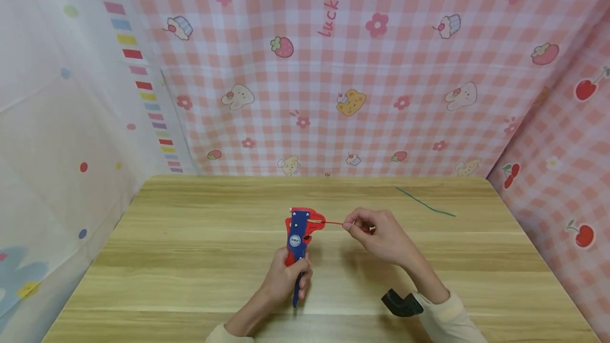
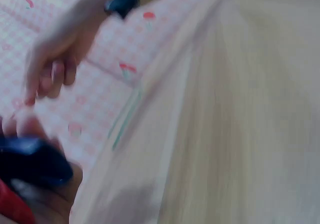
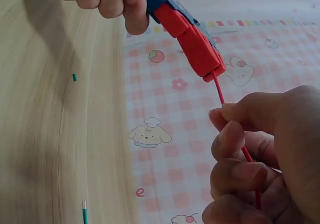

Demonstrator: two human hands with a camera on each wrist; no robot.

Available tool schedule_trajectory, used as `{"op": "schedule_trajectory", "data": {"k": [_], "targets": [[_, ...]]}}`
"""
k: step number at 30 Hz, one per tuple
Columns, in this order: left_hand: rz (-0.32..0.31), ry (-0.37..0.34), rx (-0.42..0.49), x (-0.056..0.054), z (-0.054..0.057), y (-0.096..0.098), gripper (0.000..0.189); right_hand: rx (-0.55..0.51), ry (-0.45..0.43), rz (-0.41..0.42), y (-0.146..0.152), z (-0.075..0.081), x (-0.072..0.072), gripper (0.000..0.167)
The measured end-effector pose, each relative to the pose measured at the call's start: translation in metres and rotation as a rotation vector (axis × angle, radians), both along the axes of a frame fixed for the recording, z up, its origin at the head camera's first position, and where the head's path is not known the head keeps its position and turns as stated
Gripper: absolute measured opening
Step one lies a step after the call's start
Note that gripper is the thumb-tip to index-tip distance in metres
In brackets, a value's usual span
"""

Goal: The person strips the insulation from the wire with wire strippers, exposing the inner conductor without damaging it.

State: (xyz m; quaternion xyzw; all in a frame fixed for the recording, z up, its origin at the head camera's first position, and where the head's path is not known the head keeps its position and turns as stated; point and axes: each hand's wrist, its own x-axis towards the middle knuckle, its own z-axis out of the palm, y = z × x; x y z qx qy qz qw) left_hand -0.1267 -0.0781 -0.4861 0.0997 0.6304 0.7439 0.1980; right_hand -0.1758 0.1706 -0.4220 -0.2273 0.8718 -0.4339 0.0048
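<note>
My left hand (image 1: 287, 279) grips the handles of a blue and red wire stripper (image 1: 296, 234), held upright above the table with its head pointing right. A thin red wire (image 1: 333, 222) runs from the stripper's red jaws to my right hand (image 1: 381, 234). There the thumb and forefinger pinch the wire, and its rest passes along the curled fingers, as the right wrist view shows. The wire's tip inside the jaws is hidden. The left wrist view is blurred, with the stripper's dark blue handle (image 2: 35, 161) at its lower left.
A green wire (image 1: 432, 208) lies at the back right of the wooden table (image 1: 190, 258); one end has bare metal strands (image 3: 84, 204). Near it sits a short green piece (image 3: 74, 77). A black wrist camera (image 1: 402, 303) juts from the right sleeve. Patterned cloth (image 1: 405, 68) hangs behind.
</note>
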Motion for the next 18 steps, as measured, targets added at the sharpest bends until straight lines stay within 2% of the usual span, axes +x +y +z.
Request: {"op": "schedule_trajectory", "data": {"k": [3,8,12,18], "targets": [[0.009,0.008,0.017,-0.004,-0.003,-0.002,0.005,0.002,0.001,0.005,0.000,0.000,-0.001,0.006],[-0.052,0.033,0.071,-0.009,-0.006,-0.005,0.019,0.001,0.017,-0.009,0.002,0.000,-0.002,0.007],[-0.076,0.057,0.088,-0.011,-0.007,-0.007,0.025,-0.003,0.022,-0.026,0.004,-0.001,-0.003,0.007],[-0.048,0.055,0.071,-0.014,-0.007,-0.010,0.030,0.000,0.017,-0.041,0.008,-0.005,-0.006,0.006]]}}
